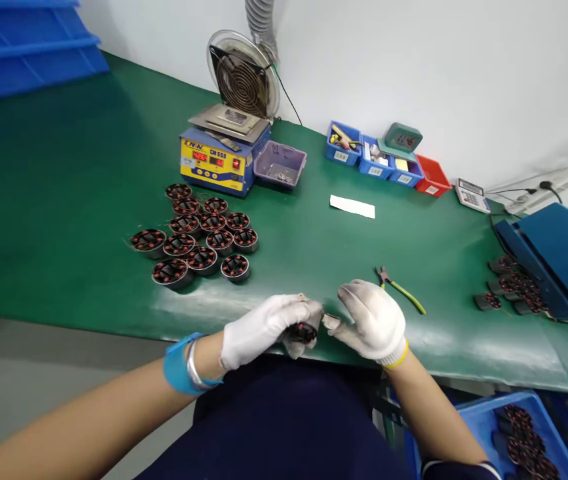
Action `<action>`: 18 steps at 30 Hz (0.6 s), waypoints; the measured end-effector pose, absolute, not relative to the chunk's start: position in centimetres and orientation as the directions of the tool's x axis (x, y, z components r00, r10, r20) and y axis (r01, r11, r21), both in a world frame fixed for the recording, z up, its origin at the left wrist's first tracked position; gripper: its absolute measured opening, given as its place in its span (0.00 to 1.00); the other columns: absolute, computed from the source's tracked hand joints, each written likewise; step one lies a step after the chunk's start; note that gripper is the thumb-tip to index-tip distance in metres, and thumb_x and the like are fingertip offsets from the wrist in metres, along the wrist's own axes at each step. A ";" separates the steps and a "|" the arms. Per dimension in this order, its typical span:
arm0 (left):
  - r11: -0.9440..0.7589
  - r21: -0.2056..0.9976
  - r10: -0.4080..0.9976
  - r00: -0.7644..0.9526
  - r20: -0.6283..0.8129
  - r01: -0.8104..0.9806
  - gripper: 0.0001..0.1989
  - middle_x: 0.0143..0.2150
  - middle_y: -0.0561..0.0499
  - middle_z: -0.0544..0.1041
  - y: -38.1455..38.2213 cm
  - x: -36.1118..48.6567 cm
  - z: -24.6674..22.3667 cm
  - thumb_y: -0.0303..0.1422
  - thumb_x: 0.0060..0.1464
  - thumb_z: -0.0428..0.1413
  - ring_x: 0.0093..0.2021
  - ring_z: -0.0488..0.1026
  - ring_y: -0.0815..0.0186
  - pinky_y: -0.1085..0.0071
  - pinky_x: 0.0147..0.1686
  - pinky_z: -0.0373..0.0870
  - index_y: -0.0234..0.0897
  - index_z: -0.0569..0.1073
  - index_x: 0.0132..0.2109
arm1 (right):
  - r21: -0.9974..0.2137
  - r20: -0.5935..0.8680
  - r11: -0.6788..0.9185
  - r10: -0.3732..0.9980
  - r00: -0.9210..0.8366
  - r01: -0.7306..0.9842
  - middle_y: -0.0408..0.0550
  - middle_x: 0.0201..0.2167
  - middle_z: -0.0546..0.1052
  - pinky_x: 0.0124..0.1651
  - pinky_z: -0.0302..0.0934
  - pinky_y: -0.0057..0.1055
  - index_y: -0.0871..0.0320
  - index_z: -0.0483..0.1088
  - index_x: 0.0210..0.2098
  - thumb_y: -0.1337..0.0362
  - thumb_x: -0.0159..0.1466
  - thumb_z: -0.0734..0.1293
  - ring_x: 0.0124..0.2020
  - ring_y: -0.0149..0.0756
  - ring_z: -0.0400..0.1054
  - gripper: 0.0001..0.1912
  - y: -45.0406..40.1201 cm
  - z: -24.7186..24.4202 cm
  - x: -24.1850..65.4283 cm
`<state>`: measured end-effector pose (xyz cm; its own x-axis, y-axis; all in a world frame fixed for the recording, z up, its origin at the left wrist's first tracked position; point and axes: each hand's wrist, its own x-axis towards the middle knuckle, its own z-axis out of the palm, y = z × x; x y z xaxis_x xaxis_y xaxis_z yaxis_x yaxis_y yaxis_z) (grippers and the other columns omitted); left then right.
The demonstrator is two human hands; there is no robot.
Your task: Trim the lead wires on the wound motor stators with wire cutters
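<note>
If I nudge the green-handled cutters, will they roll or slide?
The cutters lie flat on the green mat, so they would probably slide or pivot, not roll. They look rigid; the slim handles suggest little weight.

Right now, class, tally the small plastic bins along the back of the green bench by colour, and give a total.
Small blue plastic bins: 3
Small red plastic bin: 1
Small purple plastic bin: 1
Total: 5

The green tabletop [89, 200] is covered in smooth, faintly glossy sheet; white knitted cloth gloves are worn on both hands [314, 323]; beside them, copper-wound metal stators [199, 233] gleam.
</note>
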<state>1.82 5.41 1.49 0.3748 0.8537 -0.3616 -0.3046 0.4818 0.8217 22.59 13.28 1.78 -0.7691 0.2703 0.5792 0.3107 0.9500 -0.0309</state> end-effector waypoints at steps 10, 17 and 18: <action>0.500 0.792 0.863 0.274 -0.424 -0.351 0.26 0.23 0.50 0.73 6.4 1.3 0.2 0.53 0.60 0.46 0.21 0.69 0.68 0.72 0.23 0.70 0.32 0.71 0.33 | -0.218 0.460 0.924 0.380 -0.803 0.313 0.56 0.49 0.75 0.59 0.63 0.48 0.58 0.65 0.53 0.51 0.62 0.67 0.49 0.44 0.71 0.25 14.6 3.1 23.4; 0.020 0.890 0.996 0.065 -0.055 0.455 0.28 0.54 0.46 0.75 5.5 1.1 -1.2 0.46 0.52 0.60 0.53 0.73 0.57 0.60 0.56 0.68 0.38 0.68 0.57 | -0.280 0.241 0.858 0.498 -0.833 0.431 0.51 0.41 0.77 0.63 0.56 0.48 0.58 0.69 0.47 0.63 0.66 0.59 0.44 0.40 0.70 0.13 12.7 0.3 20.7; -0.046 0.841 0.995 0.099 -0.009 0.538 0.27 0.53 0.46 0.75 5.4 0.9 -1.5 0.46 0.52 0.60 0.53 0.73 0.56 0.59 0.55 0.68 0.38 0.69 0.56 | -0.233 0.198 0.868 0.483 -0.853 0.437 0.50 0.37 0.77 0.62 0.57 0.48 0.58 0.70 0.45 0.64 0.65 0.59 0.40 0.39 0.70 0.11 12.7 -0.1 20.6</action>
<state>0.90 5.41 -1.48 0.0988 0.9951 -0.0094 0.5384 -0.0455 0.8414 20.60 12.69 -0.09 -0.8530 0.4829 0.1982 0.4374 0.8685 -0.2333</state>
